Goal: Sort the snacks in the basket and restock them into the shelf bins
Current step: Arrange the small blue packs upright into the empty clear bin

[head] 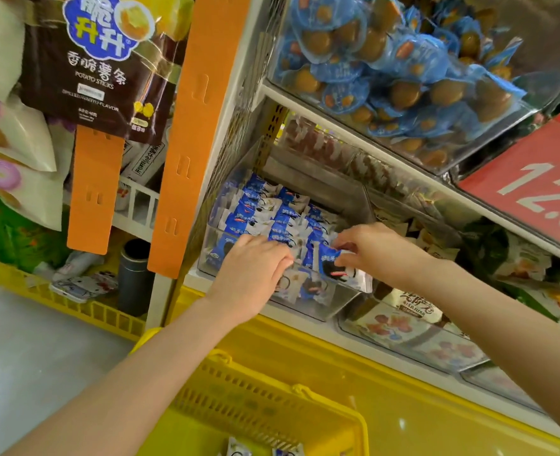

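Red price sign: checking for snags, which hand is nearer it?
Right. The right hand, pinching a blue packet, is below-left of the red price sign; the left hand rests farther left.

Red sign (535, 179) showing 12; orange strip (91, 192) beside potato-sticks bag (97, 67); grey flask (136, 278) below.

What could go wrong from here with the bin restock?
1. The blue-and-white snack packet pinched by the right hand sits over the front rim of the clear plastic bin; it could slide out, missing the yellow plastic basket below.
2. The bin looks packed; the left hand resting on the stocked packets may crush them.
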Demonstrator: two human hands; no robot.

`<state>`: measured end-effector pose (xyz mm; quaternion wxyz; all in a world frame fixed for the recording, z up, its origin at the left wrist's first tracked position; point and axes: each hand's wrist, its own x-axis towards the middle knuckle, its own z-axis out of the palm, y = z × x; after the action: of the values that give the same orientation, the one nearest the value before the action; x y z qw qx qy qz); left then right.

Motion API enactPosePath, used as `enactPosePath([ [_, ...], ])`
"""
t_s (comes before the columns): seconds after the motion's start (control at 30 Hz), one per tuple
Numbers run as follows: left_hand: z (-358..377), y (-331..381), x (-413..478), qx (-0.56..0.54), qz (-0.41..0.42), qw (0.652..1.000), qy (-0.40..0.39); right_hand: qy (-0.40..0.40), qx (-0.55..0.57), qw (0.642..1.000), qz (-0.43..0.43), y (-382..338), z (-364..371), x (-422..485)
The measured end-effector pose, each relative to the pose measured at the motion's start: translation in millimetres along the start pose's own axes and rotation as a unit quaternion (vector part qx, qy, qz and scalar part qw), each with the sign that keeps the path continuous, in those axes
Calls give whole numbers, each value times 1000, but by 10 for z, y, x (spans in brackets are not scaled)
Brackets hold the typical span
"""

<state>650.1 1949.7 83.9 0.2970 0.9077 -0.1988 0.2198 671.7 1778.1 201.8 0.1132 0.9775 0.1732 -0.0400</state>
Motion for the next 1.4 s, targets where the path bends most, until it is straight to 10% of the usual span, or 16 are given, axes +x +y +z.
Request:
enactPosePath([
  [0.6,-10,-17,-25,-15,19,999,29,-129,238,962,32,-155,412,-47],
  [1.07,137,330,-714,-47,35,995,75,249,185,950,-40,-417,1509,-1109],
  [1.4,1475,-177,-2273,-45,-161,922,-349,-218,229,949,8,-744,3455,-1467],
])
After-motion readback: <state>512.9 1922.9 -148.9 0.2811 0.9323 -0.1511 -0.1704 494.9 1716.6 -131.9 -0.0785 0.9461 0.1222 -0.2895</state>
